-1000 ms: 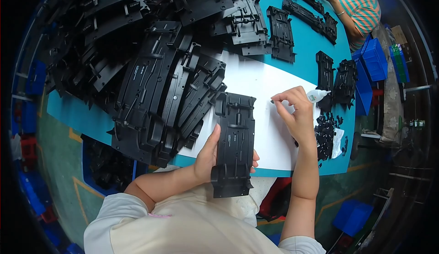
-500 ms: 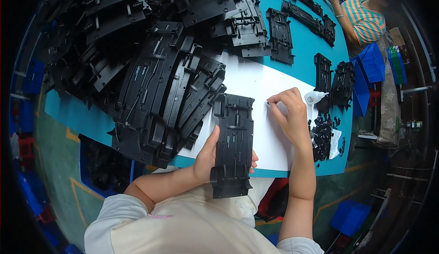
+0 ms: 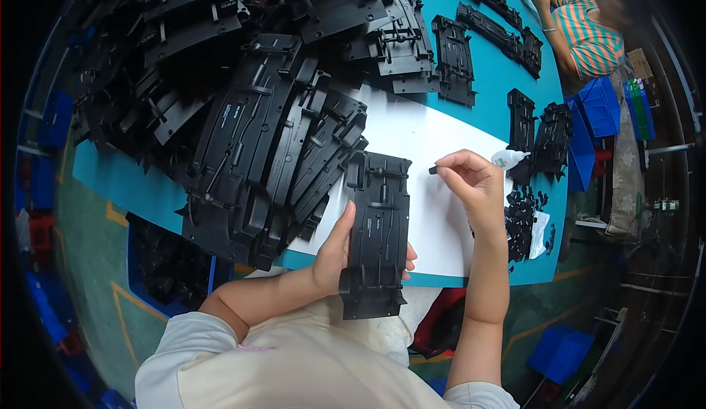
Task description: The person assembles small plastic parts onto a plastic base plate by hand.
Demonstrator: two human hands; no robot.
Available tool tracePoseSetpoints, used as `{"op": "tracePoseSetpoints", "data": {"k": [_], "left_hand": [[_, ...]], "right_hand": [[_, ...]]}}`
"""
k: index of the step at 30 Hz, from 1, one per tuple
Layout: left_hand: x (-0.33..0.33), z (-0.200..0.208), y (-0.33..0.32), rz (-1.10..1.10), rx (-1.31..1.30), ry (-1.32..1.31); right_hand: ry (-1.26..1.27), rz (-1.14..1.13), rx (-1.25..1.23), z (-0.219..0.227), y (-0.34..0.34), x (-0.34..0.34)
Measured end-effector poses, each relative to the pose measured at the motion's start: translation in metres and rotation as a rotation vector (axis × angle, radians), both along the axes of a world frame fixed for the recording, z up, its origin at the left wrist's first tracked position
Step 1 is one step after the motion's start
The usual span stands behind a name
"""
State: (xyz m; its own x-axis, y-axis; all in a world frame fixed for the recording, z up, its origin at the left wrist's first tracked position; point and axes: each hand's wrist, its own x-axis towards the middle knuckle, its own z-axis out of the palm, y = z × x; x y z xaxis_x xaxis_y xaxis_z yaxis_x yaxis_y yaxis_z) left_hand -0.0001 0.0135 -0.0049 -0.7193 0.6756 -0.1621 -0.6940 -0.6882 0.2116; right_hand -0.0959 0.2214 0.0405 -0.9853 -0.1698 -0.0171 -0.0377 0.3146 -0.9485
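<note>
My left hand is closed round a long black plastic chassis plate, thumb on its left edge and fingertips showing at its right. The plate stands nearly upright toward me, with moulded rods and ridges on its face. To the right of it, my right hand pinches a small black plastic piece between thumb and forefinger, above a white sheet and apart from the plate. A white squeeze bottle lies just beyond that hand. Several loose small black parts are heaped beside my right wrist.
A tall pile of similar black plates fills the table's left side. More plates lie along the far teal tabletop. A small white bag rests by the loose parts. Across the table stands a person in a striped shirt.
My right hand has turned slightly and shifted a little down and right, so the small black piece shows more clearly in its pinch. My left hand holds the plate almost still.
</note>
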Motion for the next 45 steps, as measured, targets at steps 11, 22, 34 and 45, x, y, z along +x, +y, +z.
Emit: {"op": "tracePoseSetpoints", "data": {"k": [11,22,34,45], "left_hand": [[0.001,0.003,-0.001,0.008,-0.044,0.018],[0.0,0.004,-0.001,-0.007,-0.068,0.008],[0.001,0.005,0.0,-0.005,-0.074,0.024],[-0.001,0.007,0.0,-0.013,-0.074,0.0]], "right_hand": [[0.176,0.299,0.06,0.006,-0.009,0.012],[0.245,0.265,0.076,0.005,-0.016,0.014],[0.247,0.281,0.094,0.008,-0.015,0.014],[0.343,0.318,0.204,0.012,-0.018,0.015]]}}
